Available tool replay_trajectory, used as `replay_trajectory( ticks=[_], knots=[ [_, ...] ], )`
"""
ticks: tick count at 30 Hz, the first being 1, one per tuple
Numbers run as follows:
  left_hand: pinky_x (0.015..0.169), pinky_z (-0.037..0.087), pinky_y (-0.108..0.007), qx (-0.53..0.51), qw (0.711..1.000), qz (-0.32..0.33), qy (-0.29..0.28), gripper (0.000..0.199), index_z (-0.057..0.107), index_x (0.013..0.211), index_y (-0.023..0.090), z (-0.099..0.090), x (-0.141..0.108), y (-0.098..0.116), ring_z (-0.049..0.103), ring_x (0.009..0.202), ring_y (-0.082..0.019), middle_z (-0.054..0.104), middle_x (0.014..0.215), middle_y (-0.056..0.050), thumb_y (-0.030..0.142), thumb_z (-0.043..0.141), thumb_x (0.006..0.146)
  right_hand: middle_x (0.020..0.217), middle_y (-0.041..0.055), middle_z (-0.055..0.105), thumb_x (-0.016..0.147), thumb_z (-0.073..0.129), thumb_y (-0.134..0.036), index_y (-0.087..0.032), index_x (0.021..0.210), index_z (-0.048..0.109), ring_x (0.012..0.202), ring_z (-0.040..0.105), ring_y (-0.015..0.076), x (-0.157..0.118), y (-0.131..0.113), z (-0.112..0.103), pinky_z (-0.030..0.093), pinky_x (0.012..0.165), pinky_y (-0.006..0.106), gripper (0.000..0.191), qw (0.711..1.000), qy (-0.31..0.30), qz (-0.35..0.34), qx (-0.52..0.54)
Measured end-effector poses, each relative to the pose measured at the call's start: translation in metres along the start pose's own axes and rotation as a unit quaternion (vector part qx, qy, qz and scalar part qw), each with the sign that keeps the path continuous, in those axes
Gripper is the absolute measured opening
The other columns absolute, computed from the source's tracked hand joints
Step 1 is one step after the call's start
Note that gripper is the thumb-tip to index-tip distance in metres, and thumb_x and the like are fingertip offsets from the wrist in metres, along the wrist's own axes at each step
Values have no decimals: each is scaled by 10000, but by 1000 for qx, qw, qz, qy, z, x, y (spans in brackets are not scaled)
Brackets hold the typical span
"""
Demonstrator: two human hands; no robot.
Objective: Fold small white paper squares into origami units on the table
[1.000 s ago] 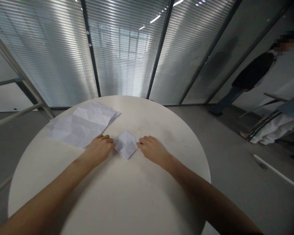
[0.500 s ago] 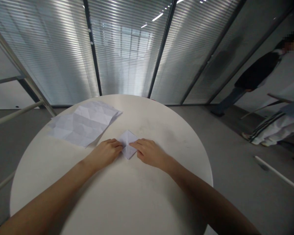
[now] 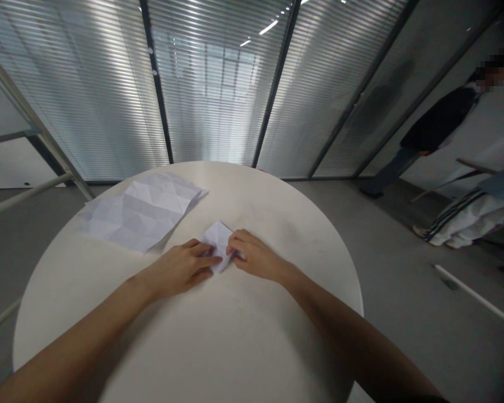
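Note:
A small white folded paper (image 3: 217,234), roughly diamond-shaped, lies on the round white table (image 3: 243,336). My left hand (image 3: 189,264) rests over its left side, fingers stretched out and apart, with a fingertip pressing near the lower middle. From the right, my right hand (image 3: 252,254) pinches the paper's right edge between bent fingers and thumb. That edge is partly hidden by the fingers and looks slightly lifted. Farther off to the left lies a large creased sheet of paper (image 3: 140,210), apart from both hands.
Glass panels with blinds (image 3: 214,101) stand behind the table. A white metal frame (image 3: 46,140) rises at the left. On the right are a person in dark clothes (image 3: 439,120) and another person's striped white trousers (image 3: 470,221). A pale bar (image 3: 479,296) crosses the lower right.
My left fingers have spread and reached lower across the small paper. My right hand has gone from pointing a finger on its middle to pinching its right edge.

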State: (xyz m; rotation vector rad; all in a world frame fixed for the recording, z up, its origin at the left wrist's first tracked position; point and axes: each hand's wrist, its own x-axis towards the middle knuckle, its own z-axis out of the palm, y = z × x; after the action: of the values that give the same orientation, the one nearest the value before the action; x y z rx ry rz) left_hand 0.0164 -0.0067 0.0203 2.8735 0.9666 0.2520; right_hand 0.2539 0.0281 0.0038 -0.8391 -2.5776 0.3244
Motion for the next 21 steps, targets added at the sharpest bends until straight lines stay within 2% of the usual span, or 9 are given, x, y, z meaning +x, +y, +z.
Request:
replay_trajectory(
  ticks=[3, 6, 8, 11, 13, 15, 19, 21],
  knots=[
    [938, 445, -436, 10, 1000, 12, -14, 356, 544, 1238, 287, -1, -2, 5, 506, 1126, -272, 532, 1221, -106, 383, 493, 898, 990, 58, 602, 739, 589, -36, -175, 912, 596, 1015, 521, 186, -2, 0, -1, 420, 926, 333, 222, 1000, 2, -5, 10],
    [959, 424, -440, 7, 1000, 11, -13, 283, 614, 1099, 255, -1, -2, 7, 479, 1165, -281, 522, 1228, -108, 411, 497, 894, 1050, 67, 615, 791, 617, -132, -175, 1028, 582, 1057, 524, 196, -3, -6, -2, 405, 962, 359, 244, 1000, -1, -1, 2],
    [968, 416, -410, -7, 1000, 6, -8, 218, 641, 992, 241, -1, -1, 7, 489, 1159, -260, 546, 1194, -88, 373, 492, 902, 1076, 73, 624, 821, 623, -212, -177, 1090, 566, 1067, 533, 202, -2, -10, -2, 404, 969, 375, 278, 1000, 8, 26, -15],
    [881, 459, -335, -32, 999, -35, -3, 173, 627, 935, 210, -1, 1, 4, 579, 1002, -208, 607, 1029, -64, 291, 476, 911, 1144, 88, 617, 821, 641, -251, -181, 1096, 579, 1093, 537, 207, 1, -13, 0, 410, 971, 383, 290, 997, 30, 53, -55],
    [761, 487, -298, -40, 995, -88, 3, 150, 596, 946, 179, 0, 2, 1, 618, 831, -184, 620, 906, -50, 280, 498, 894, 1205, 85, 604, 828, 633, -231, -194, 1052, 622, 1137, 527, 204, 2, -12, 2, 406, 985, 378, 227, 996, 28, 32, -75],
    [715, 493, -291, -40, 993, -109, 16, 182, 571, 998, 167, 1, 2, -2, 627, 774, -179, 626, 894, -46, 293, 529, 875, 1208, 70, 622, 865, 574, -196, -205, 1019, 664, 1150, 539, 182, 1, -9, 3, 401, 1005, 355, 178, 997, 4, -6, -77],
    [902, 468, -332, -15, 999, -18, 33, 255, 572, 1139, 224, 6, 1, -5, 604, 1018, -196, 618, 1130, -60, 300, 489, 910, 1223, 74, 631, 873, 514, -155, -193, 1129, 650, 1172, 548, 156, -4, -3, -1, 383, 1045, 323, 293, 996, -63, -46, -51],
    [935, 458, -338, 8, 999, 11, 41, 250, 594, 1126, 228, 10, 2, -7, 596, 1049, -192, 623, 1144, -61, 303, 459, 929, 1269, 91, 599, 847, 543, -170, -173, 1180, 624, 1210, 521, 167, -6, 0, -3, 372, 1058, 325, 343, 995, -78, -42, -40]
  ],
)
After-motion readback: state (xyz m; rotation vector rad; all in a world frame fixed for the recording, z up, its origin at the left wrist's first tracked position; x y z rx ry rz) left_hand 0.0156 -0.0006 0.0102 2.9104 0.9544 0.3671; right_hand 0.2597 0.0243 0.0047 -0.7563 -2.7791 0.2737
